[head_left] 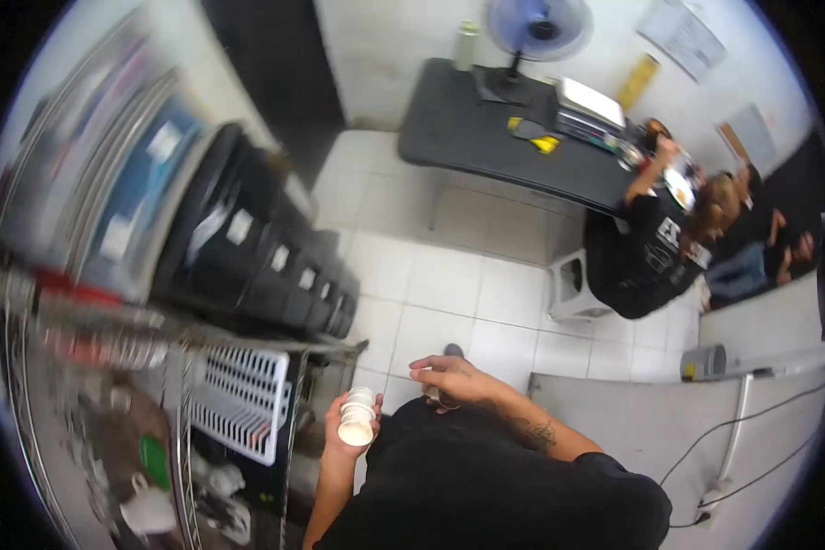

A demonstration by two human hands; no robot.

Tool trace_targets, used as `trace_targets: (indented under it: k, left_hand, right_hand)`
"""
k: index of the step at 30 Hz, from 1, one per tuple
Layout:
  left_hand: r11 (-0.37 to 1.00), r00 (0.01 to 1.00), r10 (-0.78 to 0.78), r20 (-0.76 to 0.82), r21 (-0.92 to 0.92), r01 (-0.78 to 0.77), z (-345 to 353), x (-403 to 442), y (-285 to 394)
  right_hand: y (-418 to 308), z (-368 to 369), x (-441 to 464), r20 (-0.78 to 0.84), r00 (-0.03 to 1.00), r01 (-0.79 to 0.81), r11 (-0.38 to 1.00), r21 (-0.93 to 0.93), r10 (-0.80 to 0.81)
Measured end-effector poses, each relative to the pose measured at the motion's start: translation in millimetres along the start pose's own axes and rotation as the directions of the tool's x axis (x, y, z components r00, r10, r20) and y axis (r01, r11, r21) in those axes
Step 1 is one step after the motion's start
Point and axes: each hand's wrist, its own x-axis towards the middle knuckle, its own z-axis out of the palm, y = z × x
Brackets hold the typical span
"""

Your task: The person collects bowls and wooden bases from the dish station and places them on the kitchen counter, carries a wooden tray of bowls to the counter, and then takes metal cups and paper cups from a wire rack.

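Note:
In my left hand (337,429) is a short stack of small white cups (357,417), tilted with one pale round end toward me. Fingers and thumb are closed around its sides. My right hand (451,380) is held in front of my body, to the right of the stack and apart from it. Its upper fingers stretch to the left, while the lower ones curl around a small pale thing that is mostly hidden.
A wire rack with a white plastic basket (238,403) stands at left, below a row of black bins (238,229). Ahead, a dark table (504,156) carries a fan (513,82). A seated person (646,252) works at its right end. A grey-white surface (614,412) is at right.

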Motion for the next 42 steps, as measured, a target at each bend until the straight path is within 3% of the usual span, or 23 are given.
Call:
trace_targets:
  k: [4,8,10,12,14,20,22,30,32,36,39,42]
  left_hand:
    - [0.994,0.993,-0.108,0.052,0.037,0.107,75.9,79.0,-10.7]
    - [0.987,0.991,-0.119,0.062,0.117,0.112,159.0,138.8,-26.0]
    - [0.978,0.976,-0.199,0.088,0.074,0.193,187.2,163.4,-28.9]
    - [0.971,0.97,-0.229,0.078,0.086,0.223,205.3,187.9,-28.7]
    - [0.966,0.967,-0.247,0.059,0.098,0.24,219.8,207.5,-27.5]
    - [0.924,0.928,-0.36,-0.099,0.099,0.37,254.2,273.4,1.2]
    - [0.915,0.922,-0.369,-0.116,0.131,0.383,275.4,304.6,14.3]
    - [0.787,0.863,-0.503,-0.049,0.386,0.481,421.6,433.3,74.6]
    - [0.761,0.85,-0.525,-0.037,0.428,0.488,462.4,458.6,91.6]
    - [0.692,0.818,-0.574,-0.041,0.509,0.511,519.5,490.9,115.7]
    - [0.693,0.826,-0.564,-0.006,0.541,0.476,541.7,512.1,143.9]
    - [0.73,0.885,-0.449,-0.121,0.522,0.442,546.9,523.8,167.5]
  right_hand:
    - [-9.8,-82.0,-24.9,-0.073,0.994,-0.054,0.938,0.343,0.084]
    - [-6.2,-164.0,-33.7,-0.206,0.975,0.053,0.813,0.579,0.083]
    - [-11.1,-192.9,-37.8,-0.348,0.936,0.229,0.659,0.717,0.053]
    - [-14.8,-219.0,-39.8,-0.372,0.928,0.285,0.581,0.762,0.033]
    - [-20.5,-240.1,-38.5,-0.335,0.94,0.294,0.357,0.887,0.06]
    - [-12.9,-269.6,11.7,-0.298,0.948,0.281,0.15,0.948,0.111]
    - [-29.1,-277.0,29.6,-0.249,0.952,0.25,0.016,0.968,0.177]
    - [-138.3,-330.6,84.0,-0.445,0.879,0.448,0.025,0.894,0.172]
    - [-149.5,-350.3,102.0,-0.473,0.881,0.473,0.03,0.881,-0.007]
    - [-204.4,-365.6,125.5,-0.579,0.8,0.574,0.08,0.815,0.157]
    - [-216.9,-381.3,160.8,-0.57,0.801,0.561,0.102,0.821,0.182]
    - [-226.4,-395.6,190.5,-0.54,0.813,0.524,0.128,0.842,0.218]
